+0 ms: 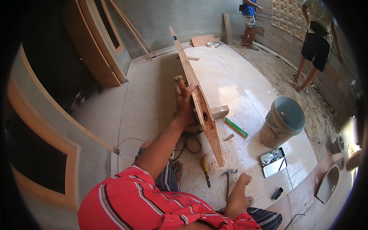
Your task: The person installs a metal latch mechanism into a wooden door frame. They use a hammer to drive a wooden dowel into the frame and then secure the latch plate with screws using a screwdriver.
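Lying over a block, the plank looks stiff and heavy, best held by its sides, while the left grip wraps a handle against it and the right grip curls closed, seemingly empty, beside the hammer.

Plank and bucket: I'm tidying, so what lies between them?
The head view shows a slim green object, a wood chip and the wooden block's end.

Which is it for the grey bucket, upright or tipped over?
Upright: the grey bucket rests on its base on the tiled floor, with its round mouth facing up.
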### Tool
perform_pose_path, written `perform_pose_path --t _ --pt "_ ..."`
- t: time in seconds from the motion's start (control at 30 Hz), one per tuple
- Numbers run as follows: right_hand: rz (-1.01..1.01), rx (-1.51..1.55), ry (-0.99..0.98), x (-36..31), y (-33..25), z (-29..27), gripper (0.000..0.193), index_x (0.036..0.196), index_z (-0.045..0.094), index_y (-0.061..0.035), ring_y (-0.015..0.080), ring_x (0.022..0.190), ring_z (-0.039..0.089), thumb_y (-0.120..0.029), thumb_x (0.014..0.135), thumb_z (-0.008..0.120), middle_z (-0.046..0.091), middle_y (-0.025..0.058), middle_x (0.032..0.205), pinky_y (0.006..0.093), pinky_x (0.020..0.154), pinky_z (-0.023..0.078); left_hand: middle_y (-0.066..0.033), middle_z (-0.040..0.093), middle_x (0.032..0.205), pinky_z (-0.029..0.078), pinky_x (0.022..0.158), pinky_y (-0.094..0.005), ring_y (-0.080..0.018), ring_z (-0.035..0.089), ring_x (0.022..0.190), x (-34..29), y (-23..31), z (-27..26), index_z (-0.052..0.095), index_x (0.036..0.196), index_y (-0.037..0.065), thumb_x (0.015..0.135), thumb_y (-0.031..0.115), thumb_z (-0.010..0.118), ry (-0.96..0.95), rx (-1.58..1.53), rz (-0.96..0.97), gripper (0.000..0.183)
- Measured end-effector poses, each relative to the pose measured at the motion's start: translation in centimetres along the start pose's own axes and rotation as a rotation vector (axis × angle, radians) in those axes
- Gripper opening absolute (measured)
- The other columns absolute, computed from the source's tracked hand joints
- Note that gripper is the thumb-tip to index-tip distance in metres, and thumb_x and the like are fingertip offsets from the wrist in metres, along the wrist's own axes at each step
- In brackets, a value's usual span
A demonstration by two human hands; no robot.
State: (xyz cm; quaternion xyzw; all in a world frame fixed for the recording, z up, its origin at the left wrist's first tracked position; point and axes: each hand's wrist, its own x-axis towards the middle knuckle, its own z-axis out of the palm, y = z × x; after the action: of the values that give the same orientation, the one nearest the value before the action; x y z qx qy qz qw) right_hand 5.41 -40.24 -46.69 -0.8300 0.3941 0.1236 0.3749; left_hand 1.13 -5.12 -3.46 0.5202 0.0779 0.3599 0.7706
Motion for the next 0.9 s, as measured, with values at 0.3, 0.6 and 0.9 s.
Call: perform_pose_path --t 0.3,0.6,0.9 --pt "0.013 0.355 -0.396 4.5 2.0 2.3 0.033 0.115 0.064 0.0026 0.0328 0.087 0.071 -0.013 0.087 0.066 0.071 0.0226 0.103 0.0514 0.079 0.054 -0.0123 0.056 0.124 0.05 0.093 -0.0431 -0.0247 0.056 0.117 0.4 -10.3 -8.5 0.052 0.137 0.008 0.097 0.069 0.055 0.586 0.033 -0.317 0.073" --pt "-0.346 0.0 -1.675 -8.7 -4.8 -2.0 0.062 0.152 0.05 -0.0104 0.0225 0.121 0.065 -0.019 0.095 0.072 0.068 0.0091 0.135 0.044 0.101 0.05 -0.0094 0.054 0.12 0.049 0.063 -0.0405 -0.0251 0.053 0.087 -16.6 -25.5 -11.7 0.055 0.127 0.01 0.099 0.041 0.071 0.513 0.024 -1.15 0.045" --pt "-0.335 -0.102 -1.619 -13.0 -5.7 -1.2 0.053 0.142 0.057 -0.003 0.0255 0.101 0.074 -0.019 0.094 0.073 0.072 0.011 0.12 0.04 0.088 0.059 -0.0049 0.061 0.116 0.054 0.075 -0.0448 -0.0215 0.059 0.091 -18.9 -27.7 -12.5 0.063 0.123 0.01 0.104 0.054 0.057 0.596 0.195 -1.115 0.048"
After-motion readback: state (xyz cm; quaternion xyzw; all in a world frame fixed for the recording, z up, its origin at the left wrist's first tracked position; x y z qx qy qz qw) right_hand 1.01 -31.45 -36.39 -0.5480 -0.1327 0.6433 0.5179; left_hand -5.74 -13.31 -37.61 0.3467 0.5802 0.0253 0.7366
